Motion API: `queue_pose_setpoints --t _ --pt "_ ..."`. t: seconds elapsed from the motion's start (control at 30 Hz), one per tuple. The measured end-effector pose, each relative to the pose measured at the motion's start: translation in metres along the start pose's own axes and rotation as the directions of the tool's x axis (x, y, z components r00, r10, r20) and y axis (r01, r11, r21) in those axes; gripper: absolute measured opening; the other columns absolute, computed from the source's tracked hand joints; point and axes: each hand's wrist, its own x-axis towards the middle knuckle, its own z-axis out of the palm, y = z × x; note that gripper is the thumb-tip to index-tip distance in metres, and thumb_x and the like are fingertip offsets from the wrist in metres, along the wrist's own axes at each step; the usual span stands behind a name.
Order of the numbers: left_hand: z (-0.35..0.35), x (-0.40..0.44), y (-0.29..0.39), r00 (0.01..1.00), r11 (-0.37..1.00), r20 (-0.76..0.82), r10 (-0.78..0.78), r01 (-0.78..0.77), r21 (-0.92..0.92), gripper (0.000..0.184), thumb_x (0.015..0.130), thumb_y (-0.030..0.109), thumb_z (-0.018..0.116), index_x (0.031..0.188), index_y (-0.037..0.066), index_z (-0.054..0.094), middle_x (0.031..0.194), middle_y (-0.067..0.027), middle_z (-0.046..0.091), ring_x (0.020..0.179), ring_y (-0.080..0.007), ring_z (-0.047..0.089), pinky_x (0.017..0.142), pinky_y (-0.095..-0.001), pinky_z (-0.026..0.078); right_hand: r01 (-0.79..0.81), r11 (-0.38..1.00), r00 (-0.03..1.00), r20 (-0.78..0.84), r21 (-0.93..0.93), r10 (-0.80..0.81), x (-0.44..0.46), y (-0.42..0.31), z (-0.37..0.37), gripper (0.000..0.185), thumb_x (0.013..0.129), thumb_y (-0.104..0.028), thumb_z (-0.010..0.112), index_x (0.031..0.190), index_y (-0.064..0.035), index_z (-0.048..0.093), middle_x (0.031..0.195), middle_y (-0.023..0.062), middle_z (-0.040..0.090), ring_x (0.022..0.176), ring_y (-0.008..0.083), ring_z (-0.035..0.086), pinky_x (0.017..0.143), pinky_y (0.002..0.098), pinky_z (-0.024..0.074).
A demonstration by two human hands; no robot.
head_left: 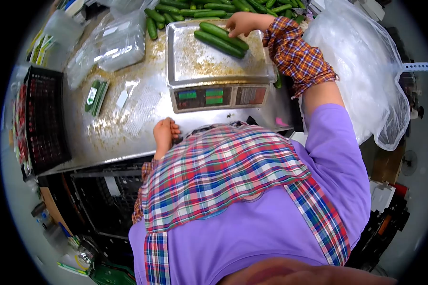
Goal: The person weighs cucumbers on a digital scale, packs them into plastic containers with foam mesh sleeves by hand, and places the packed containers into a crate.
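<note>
Two cucumbers point(218, 43) lie side by side, slanting across the metal pan point(190, 71) of a digital scale point(209, 98). My right hand point(245, 23) reaches over the pan from the right, fingers bent down around the farther cucumber. Behind the scale is a heap of loose cucumbers point(209, 9). Curled and with nothing visible in it, my left hand point(163, 134) rests by the table's front edge, left of the scale. A clear-wrapped pack of cucumbers point(96, 98) lies on the table farther left.
Stacked clear plastic trays point(121, 45) occupy the back left of the metal table point(88, 154). A dark crate point(45, 118) stands at the left end. To the right bulges a large translucent plastic bag point(354, 66). Another black crate point(104, 204) sits below the table's front edge.
</note>
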Motion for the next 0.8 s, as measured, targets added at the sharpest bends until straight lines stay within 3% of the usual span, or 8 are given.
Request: queue_pose_setpoints --t 0.13,0.17,0.2,0.33,0.77,0.8 --pt "-0.002 0.006 -0.003 0.999 0.999 0.039 0.018 -0.016 -0.033 0.019 0.088 0.020 0.050 0.080 0.003 0.055 0.065 -0.0058 0.059 0.048 -0.0127 0.055 0.040 -0.0235 0.042 0.014 0.992 0.993 -0.111 -0.127 -0.028 0.006 0.018 0.001 0.057 0.086 -0.036 0.062 0.128 -0.0002 0.049 0.122 0.0177 0.055 0.106 0.0315 0.057 0.081 0.0420 0.0549" --pt "-0.001 0.004 -0.001 0.999 0.999 0.031 0.024 -0.023 -0.037 0.019 0.088 0.020 0.050 0.080 0.003 0.055 0.065 -0.0059 0.059 0.048 -0.0127 0.055 0.040 -0.0236 0.042 0.010 1.000 0.999 -0.035 0.009 -0.010 -0.029 -0.017 -0.030 0.043 0.074 -0.028 0.069 0.109 -0.0029 0.064 0.090 0.0152 0.068 0.077 0.0208 0.063 0.072 0.0325 0.0487" --pt "0.001 0.001 0.001 0.999 0.999 0.025 0.031 -0.030 -0.038 0.019 0.088 0.019 0.050 0.080 0.004 0.055 0.065 -0.0059 0.059 0.048 -0.0127 0.056 0.040 -0.0236 0.042 0.108 0.994 0.985 -0.139 0.032 -0.102 -0.030 -0.009 -0.030 0.042 0.075 -0.029 0.068 0.107 -0.0017 0.065 0.089 0.0137 0.069 0.079 0.0208 0.063 0.073 0.0328 0.0483" --pt "0.003 0.000 0.001 0.999 0.999 0.011 0.047 -0.047 -0.028 0.020 0.087 0.021 0.050 0.079 0.005 0.058 0.064 -0.0030 0.059 0.050 -0.0109 0.054 0.042 -0.0236 0.042 0.141 0.990 0.969 -0.201 -0.025 -0.143 -0.063 -0.034 -0.048 0.040 0.076 -0.028 0.068 0.104 -0.0004 0.065 0.089 0.0138 0.068 0.079 0.0209 0.062 0.074 0.0328 0.0480" --pt "0.010 0.003 0.001 0.997 0.997 0.024 0.066 -0.065 -0.047 0.019 0.088 0.017 0.049 0.078 0.003 0.055 0.063 -0.0057 0.058 0.049 -0.0122 0.054 0.042 -0.0239 0.042 0.112 0.992 0.954 -0.271 -0.063 -0.125 -0.037 -0.016 -0.010 0.042 0.071 -0.028 0.069 0.103 -0.0013 0.066 0.092 0.0161 0.068 0.084 0.0260 0.065 0.076 0.0328 0.0496" --pt "0.010 0.001 0.002 0.997 0.997 0.024 0.069 -0.068 -0.047 0.020 0.089 0.017 0.048 0.078 0.003 0.054 0.063 -0.0063 0.058 0.048 -0.0124 0.055 0.041 -0.0239 0.042 0.080 0.993 0.964 -0.245 -0.092 -0.100 -0.030 -0.015 -0.007 0.048 0.070 -0.024 0.070 0.111 -0.0006 0.062 0.094 0.0149 0.067 0.085 0.0231 0.064 0.076 0.0317 0.0491"
